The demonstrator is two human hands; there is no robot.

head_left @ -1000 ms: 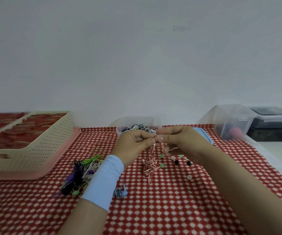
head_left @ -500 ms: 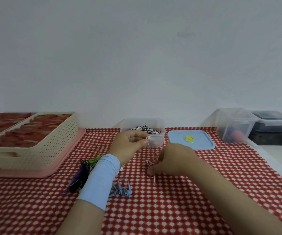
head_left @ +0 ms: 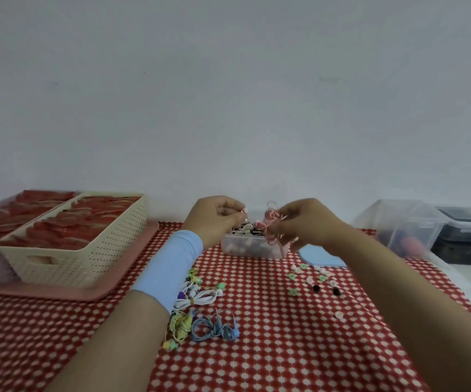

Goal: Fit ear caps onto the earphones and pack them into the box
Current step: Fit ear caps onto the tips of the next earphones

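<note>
- Plain grey wall at the back, and a red-and-white checked cloth [head_left: 257, 349] covers the whole tabletop.
- Left hand [head_left: 217, 217] is curled, with thumb and forefinger pinching a tiny pink-and-white earbud [head_left: 245, 213]. It's too small for me to say whether a cap is on it.
- Right hand [head_left: 306, 226] is closed loosely round the pink-and-white striped cable bundle [head_left: 271, 219] of the same set. I reckon that keeps the wire from dangling and tangling.
- Both hands are raised right over the small clear plastic box [head_left: 254, 248], which already has earphones in it. My guess is this set is about to be dropped in.
- The box's light blue lid [head_left: 322, 258] lies flat just to its right, so the box stays open for packing.
- Loose silicone ear caps [head_left: 313, 278] in green, pink, white and black are scattered on the cloth under the right forearm, within easy reach.
- A pile of coiled earphones [head_left: 197, 306] in white, yellow and blue waits beside the left forearm's light blue sleeve [head_left: 169, 264]. Looks like plenty of the job is left.
- Off to the left, a cream perforated basket [head_left: 87, 244] of red packets sits on a pink tray [head_left: 92, 294]. Clear storage tubs [head_left: 407, 224] sit far right.
</note>
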